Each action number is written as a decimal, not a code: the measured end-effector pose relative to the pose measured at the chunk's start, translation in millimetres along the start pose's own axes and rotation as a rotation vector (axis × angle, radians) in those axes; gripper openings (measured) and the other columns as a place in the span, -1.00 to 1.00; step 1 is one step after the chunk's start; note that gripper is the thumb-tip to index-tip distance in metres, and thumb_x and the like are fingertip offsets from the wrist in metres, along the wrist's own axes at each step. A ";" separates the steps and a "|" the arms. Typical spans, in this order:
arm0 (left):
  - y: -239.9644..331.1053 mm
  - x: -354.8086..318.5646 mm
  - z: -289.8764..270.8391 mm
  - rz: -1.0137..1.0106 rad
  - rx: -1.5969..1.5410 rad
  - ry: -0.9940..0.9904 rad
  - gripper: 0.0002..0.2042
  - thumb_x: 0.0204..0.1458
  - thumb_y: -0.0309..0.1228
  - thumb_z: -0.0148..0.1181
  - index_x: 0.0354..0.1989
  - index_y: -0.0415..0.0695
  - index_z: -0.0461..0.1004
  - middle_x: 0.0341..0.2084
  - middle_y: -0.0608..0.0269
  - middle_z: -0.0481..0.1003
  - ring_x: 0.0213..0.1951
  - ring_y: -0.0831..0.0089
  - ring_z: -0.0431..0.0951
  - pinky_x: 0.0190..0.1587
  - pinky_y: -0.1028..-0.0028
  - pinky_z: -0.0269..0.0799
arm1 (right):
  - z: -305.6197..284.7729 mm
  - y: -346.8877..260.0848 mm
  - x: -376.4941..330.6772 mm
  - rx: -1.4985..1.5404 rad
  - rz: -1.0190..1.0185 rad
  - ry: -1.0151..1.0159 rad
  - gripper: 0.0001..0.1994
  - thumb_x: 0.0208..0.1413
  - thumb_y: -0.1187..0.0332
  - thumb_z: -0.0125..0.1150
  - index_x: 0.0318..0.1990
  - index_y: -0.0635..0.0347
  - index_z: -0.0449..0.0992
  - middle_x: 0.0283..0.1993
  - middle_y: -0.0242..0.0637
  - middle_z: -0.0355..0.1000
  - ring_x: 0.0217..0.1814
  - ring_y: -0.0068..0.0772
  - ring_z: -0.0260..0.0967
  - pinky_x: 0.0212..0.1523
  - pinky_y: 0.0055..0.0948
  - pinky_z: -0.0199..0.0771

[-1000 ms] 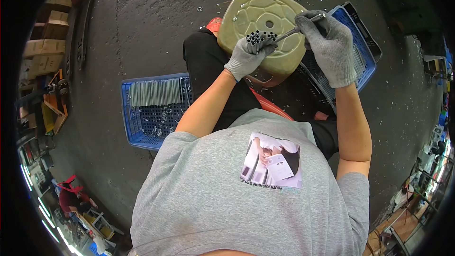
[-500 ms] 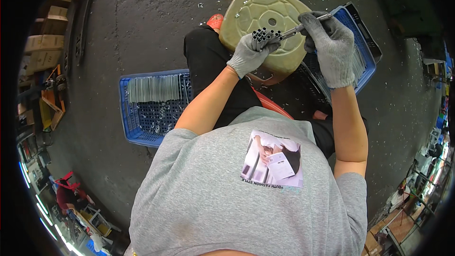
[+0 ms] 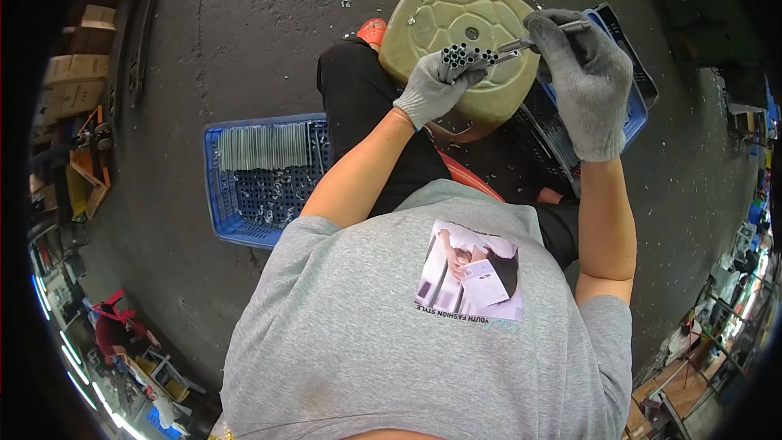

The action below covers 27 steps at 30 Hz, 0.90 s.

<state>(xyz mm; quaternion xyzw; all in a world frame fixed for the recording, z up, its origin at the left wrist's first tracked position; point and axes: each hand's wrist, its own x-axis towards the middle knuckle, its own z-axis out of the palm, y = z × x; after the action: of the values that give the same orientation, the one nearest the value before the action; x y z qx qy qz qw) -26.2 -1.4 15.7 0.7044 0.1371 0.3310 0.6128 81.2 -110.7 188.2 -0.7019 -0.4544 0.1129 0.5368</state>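
Basket (image 3: pixel 248 232), blue, holding metal rods (image 3: pixel 265 147); gloved left hand (image 3: pixel 430 94) clasping metal tubes (image 3: pixel 459 57) over a plastic stool (image 3: pixel 432 2); gloved right hand (image 3: pixel 593 77) pinching a slim shaft (image 3: pixel 577 26) near the tube ends. Step seems tube-by-tube handling; the next move needs steady aim.

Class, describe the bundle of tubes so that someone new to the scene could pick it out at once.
Find the large yellowish stool at the upper middle. Over its near edge, the gloved left hand holds a bundle of grey metal tubes. Unlike the row of rods lying in the blue basket at left, these show their dark, open ends.
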 end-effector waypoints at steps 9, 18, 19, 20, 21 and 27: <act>-10.3 0.1 0.3 -0.016 -0.078 -0.034 -0.91 -0.02 -0.63 0.26 -0.33 -0.20 0.56 -0.45 0.41 0.57 -0.47 0.63 0.49 -0.37 0.61 0.42 | 5.4 12.5 -0.2 0.134 0.263 -0.015 -0.89 0.13 0.46 0.24 -0.21 0.22 0.62 -0.43 -0.39 0.54 -0.53 -0.74 0.31 -0.49 -0.76 0.36; 3.7 0.5 -0.4 -0.011 -0.062 -0.022 -0.95 0.00 -0.61 0.26 -0.36 -0.23 0.56 -0.45 0.39 0.57 -0.47 0.61 0.51 -0.36 0.61 0.42 | 5.1 14.8 4.1 -0.122 -0.149 -0.159 -0.89 0.15 0.46 0.23 -0.21 0.22 0.62 -0.40 -0.37 0.54 -0.52 -0.73 0.33 -0.50 -0.76 0.36; 3.6 0.3 0.0 -0.021 -0.089 -0.017 -0.95 0.00 -0.61 0.26 -0.36 -0.23 0.56 -0.45 0.39 0.58 -0.47 0.61 0.51 -0.36 0.61 0.42 | 4.4 14.7 5.1 -0.176 -0.208 -0.191 -0.89 0.15 0.46 0.23 -0.21 0.22 0.62 -0.40 -0.37 0.54 -0.52 -0.73 0.34 -0.50 -0.76 0.35; 3.5 0.1 0.5 -0.030 -0.117 -0.011 -0.95 0.00 -0.61 0.26 -0.37 -0.23 0.56 -0.44 0.39 0.58 -0.47 0.61 0.51 -0.36 0.61 0.42 | 3.7 14.3 5.5 -0.231 -0.266 -0.223 -0.89 0.15 0.45 0.23 -0.21 0.22 0.62 -0.40 -0.37 0.54 -0.52 -0.73 0.34 -0.50 -0.77 0.35; 1.3 -0.2 0.7 -0.030 -0.117 -0.009 -0.95 0.00 -0.61 0.26 -0.37 -0.23 0.56 -0.44 0.39 0.58 -0.47 0.61 0.51 -0.36 0.61 0.42 | 3.5 12.8 5.2 -0.231 -0.267 -0.225 -0.89 0.15 0.45 0.23 -0.21 0.22 0.62 -0.40 -0.37 0.54 -0.52 -0.73 0.34 -0.50 -0.77 0.35; -12.7 -0.2 -0.2 -0.075 -0.088 -0.036 -0.95 0.01 -0.58 0.27 -0.34 -0.22 0.57 -0.42 0.39 0.60 -0.47 0.61 0.50 -0.36 0.61 0.42 | 3.2 6.2 -0.8 0.094 0.086 -0.017 -0.88 0.13 0.46 0.25 -0.19 0.22 0.61 -0.39 -0.36 0.55 -0.50 -0.71 0.36 -0.49 -0.75 0.38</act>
<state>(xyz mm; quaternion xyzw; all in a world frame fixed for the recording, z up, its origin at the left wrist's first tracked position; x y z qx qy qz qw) -23.8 1.3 3.5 0.6770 0.1377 0.3008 0.6574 81.9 -109.2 181.3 -0.6937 -0.4226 0.1631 0.5599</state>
